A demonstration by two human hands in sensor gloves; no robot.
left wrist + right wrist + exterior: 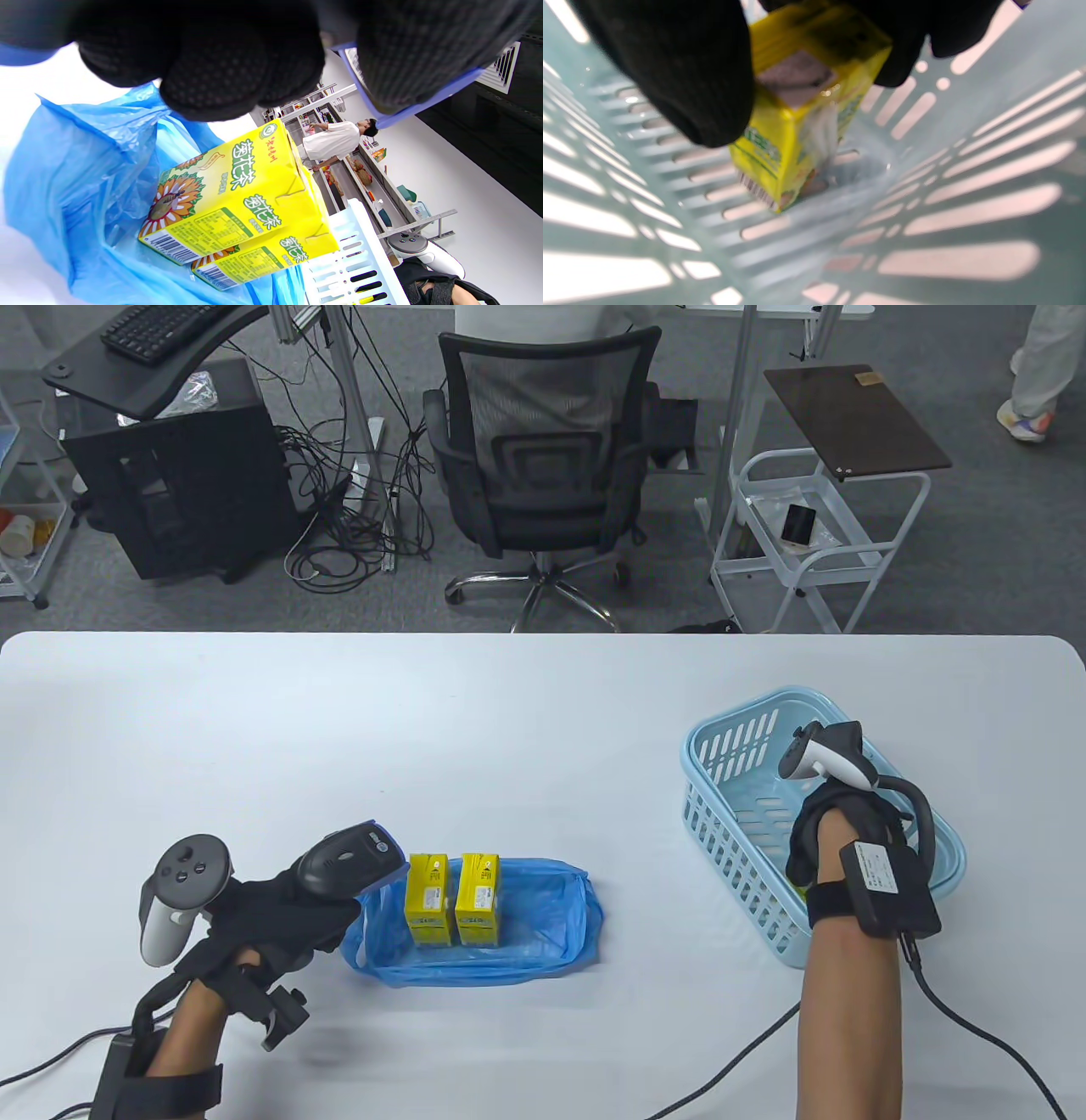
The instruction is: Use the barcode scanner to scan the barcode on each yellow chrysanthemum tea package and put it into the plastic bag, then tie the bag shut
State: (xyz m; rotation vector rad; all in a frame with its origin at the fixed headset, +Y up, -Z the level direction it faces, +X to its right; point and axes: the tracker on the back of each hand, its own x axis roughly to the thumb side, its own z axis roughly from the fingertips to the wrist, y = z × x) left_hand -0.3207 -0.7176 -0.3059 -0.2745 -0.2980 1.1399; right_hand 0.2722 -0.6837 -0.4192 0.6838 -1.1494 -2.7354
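two yellow tea cartons (451, 897) (flower print, green lettering) stand side by side in the open blue bag (543, 954) on the desk (509, 712); left hand (271, 912) grips the scanner (344, 861), right hand (819, 831) pinches a third carton (801, 123) inside the basket (721, 746)

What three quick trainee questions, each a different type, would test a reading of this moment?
1. True or false: the blue plastic bag is tied shut.
2. How many tea packages stand in the bag?
3. The right hand is: A) holding the barcode scanner; B) gripping a tea package in the light blue basket; C) resting on the table.

Key: 1 false, it lies open. 2 two. 3 B; the left hand holds the scanner.
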